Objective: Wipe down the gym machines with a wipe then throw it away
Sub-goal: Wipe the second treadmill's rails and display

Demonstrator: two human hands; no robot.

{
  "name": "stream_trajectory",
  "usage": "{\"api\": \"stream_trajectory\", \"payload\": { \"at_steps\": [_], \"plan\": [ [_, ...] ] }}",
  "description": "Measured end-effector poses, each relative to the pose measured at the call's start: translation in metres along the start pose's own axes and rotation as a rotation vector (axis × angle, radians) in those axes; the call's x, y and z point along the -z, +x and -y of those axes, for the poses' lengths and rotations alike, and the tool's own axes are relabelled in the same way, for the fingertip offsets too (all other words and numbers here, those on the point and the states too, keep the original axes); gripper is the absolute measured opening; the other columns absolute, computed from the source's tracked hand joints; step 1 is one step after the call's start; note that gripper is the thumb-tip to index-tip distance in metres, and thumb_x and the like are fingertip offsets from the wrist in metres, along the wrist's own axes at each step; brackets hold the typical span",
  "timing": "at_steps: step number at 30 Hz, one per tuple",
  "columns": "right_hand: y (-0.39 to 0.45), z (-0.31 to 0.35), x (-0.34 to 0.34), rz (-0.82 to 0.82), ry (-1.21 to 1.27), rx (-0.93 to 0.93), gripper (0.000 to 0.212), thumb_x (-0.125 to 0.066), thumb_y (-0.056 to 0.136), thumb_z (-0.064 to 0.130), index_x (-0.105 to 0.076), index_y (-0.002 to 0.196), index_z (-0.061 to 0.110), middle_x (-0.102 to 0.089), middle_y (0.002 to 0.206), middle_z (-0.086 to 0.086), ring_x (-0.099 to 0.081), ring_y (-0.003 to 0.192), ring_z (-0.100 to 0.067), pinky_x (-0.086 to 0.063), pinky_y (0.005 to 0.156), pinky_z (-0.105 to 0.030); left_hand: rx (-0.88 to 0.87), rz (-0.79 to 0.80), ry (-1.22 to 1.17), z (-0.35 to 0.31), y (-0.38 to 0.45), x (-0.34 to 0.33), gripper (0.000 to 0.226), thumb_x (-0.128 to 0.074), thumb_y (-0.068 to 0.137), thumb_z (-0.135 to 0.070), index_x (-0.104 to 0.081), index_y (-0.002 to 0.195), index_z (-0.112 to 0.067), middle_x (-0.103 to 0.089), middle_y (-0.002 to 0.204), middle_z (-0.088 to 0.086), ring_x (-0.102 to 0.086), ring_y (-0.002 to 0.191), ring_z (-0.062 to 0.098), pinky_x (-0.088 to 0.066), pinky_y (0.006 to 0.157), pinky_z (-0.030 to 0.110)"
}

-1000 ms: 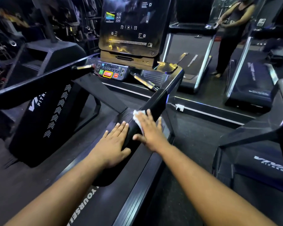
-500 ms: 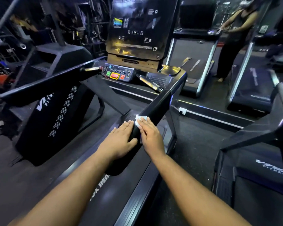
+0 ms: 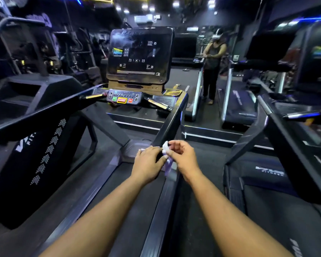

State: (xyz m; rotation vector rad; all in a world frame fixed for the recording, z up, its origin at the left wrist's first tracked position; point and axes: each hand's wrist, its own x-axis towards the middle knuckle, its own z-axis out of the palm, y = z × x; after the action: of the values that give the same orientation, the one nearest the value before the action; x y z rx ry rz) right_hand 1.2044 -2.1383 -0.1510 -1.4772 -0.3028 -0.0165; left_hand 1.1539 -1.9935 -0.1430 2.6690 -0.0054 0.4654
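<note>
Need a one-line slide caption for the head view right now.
Both hands, left hand and right hand, hold a white wipe at the treadmill's right handrail.

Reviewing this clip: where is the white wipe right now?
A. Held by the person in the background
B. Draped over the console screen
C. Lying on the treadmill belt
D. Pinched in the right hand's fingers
D: the right hand pinches the wipe beside the treadmill's handrail.

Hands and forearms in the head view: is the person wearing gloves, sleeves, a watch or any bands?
No. The left hand and right hand are bare, without gloves or visible rings. Both forearms are uncovered as far as the frame shows, with no sleeve, watch or wristband.
</note>
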Motion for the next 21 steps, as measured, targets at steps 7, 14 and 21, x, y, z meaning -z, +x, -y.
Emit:
{"api": "stream_trajectory", "payload": {
  "at_steps": [7, 14, 21],
  "plan": [
    [-0.066, 0.033, 0.02, -0.069, 0.149, -0.012, 0.031, -0.072, 0.087, -0.006, -0.066, 0.113, 0.009, -0.066, 0.093, -0.007, -0.064, 0.085, -0.014, -0.052, 0.069, -0.02, 0.072, 0.052, -0.805, -0.028, -0.042, 0.009, 0.006, -0.075, 0.092, -0.027, -0.072, 0.096, -0.024, -0.077, 0.09, -0.006, -0.071, 0.086, 0.009, -0.059, 0.084, 0.041],
    [-0.128, 0.055, 0.065, -0.168, -0.027, -0.01, 0.027, -0.069, 0.095, 0.008, -0.065, 0.116, 0.023, -0.067, 0.097, -0.001, -0.065, 0.091, -0.018, -0.06, 0.078, -0.04, 0.133, 0.156, -1.015, -0.066, -0.077, 0.009, 0.009, -0.071, 0.097, -0.017, -0.071, 0.101, -0.009, -0.075, 0.099, 0.013, -0.069, 0.087, 0.017, -0.056, 0.083, 0.04],
    [-0.188, 0.08, 0.091, 0.038, -0.262, -0.084, 0.013, -0.074, 0.092, 0.022, -0.074, 0.103, 0.015, -0.075, 0.089, 0.004, -0.064, 0.076, -0.002, -0.051, 0.069, -0.018, 0.075, 0.235, -1.064, -0.113, -0.117, 0.015, 0.03, -0.067, 0.098, -0.033, -0.068, 0.093, -0.004, -0.07, 0.082, 0.003, -0.059, 0.072, 0.008, -0.048, 0.064, 0.02]
  ]
}}
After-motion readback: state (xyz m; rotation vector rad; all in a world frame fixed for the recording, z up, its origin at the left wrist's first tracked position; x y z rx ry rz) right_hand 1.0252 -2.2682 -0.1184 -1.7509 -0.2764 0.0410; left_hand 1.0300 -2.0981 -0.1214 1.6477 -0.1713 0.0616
